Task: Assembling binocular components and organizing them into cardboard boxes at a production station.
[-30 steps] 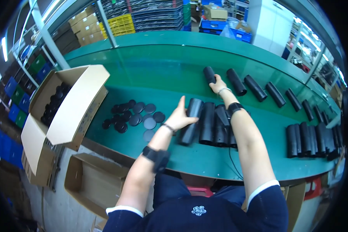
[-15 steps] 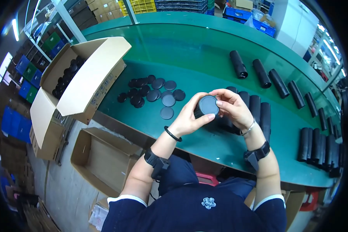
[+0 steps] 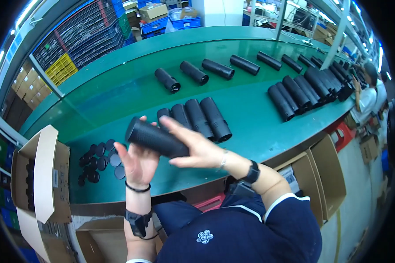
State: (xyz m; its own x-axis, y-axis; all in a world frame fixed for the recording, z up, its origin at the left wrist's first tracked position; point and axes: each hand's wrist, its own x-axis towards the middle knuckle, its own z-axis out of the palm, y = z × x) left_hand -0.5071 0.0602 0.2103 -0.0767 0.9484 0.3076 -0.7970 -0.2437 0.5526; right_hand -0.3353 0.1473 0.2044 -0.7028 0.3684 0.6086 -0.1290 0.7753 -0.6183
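A black cylindrical tube with a ribbed surface is held tilted above the table, between my two hands. My left hand supports it from beneath; its thumb is spread away and its fingers are mostly hidden behind the tube. My right hand takes the tube's lower right end against the palm, thumb below and fingers stretched along the upper side. Just beyond my hands, several similar black tubes lie side by side. Round black discs are scattered on the table to the left of my left hand.
The green table has a raised back ledge carrying a row of black tubes. More tubes are grouped at right, near another person. An open carton stands at the left; another carton sits below the right edge.
My view has swung to the right. The tube, earlier end-on with its round dark end toward me and my fingers around it, now lies sideways across my hands. My right hand's fingers have straightened.
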